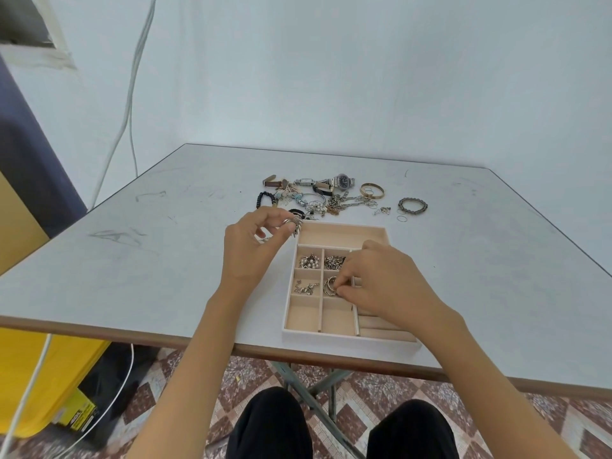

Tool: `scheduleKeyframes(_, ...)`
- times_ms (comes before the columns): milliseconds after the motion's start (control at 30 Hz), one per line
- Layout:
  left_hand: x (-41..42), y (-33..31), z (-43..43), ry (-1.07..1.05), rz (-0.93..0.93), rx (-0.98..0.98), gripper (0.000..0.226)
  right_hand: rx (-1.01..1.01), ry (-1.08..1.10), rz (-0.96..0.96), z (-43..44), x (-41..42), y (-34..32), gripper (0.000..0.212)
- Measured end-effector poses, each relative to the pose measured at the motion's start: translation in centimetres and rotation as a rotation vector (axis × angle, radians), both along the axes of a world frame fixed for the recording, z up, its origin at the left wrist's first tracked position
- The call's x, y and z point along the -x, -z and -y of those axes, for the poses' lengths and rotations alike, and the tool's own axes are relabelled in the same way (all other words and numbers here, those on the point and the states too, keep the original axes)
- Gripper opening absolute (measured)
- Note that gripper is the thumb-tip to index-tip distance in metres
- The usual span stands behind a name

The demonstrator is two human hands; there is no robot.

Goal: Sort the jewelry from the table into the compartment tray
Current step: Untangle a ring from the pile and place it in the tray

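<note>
Silver spiky ring (293,225) pinched in my left hand (251,246), right hand (381,279) pinching metal hoops (329,286) in the beige tray (341,225). Tangles might drag extras out.

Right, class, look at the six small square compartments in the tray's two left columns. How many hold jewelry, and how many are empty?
Holding jewelry: 4 (pearl pieces, chain links, thin chain, rings)
Empty compartments: 2
Total: 6 small compartments in the tray
</note>
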State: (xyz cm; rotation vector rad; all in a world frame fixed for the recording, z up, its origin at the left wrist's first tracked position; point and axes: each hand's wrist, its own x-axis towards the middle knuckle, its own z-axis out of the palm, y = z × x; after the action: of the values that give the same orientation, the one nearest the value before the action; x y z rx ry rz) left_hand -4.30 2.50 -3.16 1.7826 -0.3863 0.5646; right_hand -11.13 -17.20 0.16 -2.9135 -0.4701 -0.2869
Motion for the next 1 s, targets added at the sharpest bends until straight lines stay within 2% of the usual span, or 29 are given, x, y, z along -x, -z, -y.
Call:
scheduleKeyframes(200, 0.1, -0.1, 0.1, 0.036, -0.009, -0.014, 0.01, -0.073, -0.025, -0.058, 0.4, 0.0, -0.1, 0.01)
scheduleKeyframes(267, 0.2, -0.1, 0.1, 0.047, -0.01, -0.024, 0.011, -0.238, -0.028, -0.062, 0.9, 0.4, -0.1, 0.008)
scheduleKeyframes(367, 0.3, -0.3, 0.1, 0.072, -0.002, -0.023, 0.015, -0.514, 0.006, 0.048, 2.4, 0.9, 0.6, 0.012)
scheduleKeyframes(433, 0.4, -0.4, 0.1, 0.094, 0.023, -0.037, 0.015, -0.593, 0.064, 0.103, 4.0, 1.1, 1.3, 0.019)
scheduleKeyframes(533, 0.6, -0.4, 0.1, 0.118, 0.017, -0.027, 0.013, -0.434, 0.214, 0.076, 6.8, 1.4, 2.3, 0.038)
scheduleKeyframes(667, 0.7, -0.5, 0.2, 0.179, 0.006, -0.005, 0.011, -0.265, 0.389, -0.143, 9.4, 1.9, 3.8, 0.056)
scheduleKeyframes(733, 0.8, -0.6, 0.2, 0.211, 0.0, 0.013, 0.012, -0.16, 0.421, -0.236, 9.8, 1.9, 4.5, 0.059)
scheduleKeyframes(867, 1.4, -1.1, 0.5, 0.292, -0.017, 0.009, 0.013, -0.08, 0.437, -0.246, 9.8, 1.5, 4.9, 0.058)
scheduleKeyframes(1000, 2.2, -0.9, -0.6, 0.314, 0.053, -0.216, 0.012, -0.084, 0.439, -0.226, 9.8, 1.6, 4.9, 0.058)
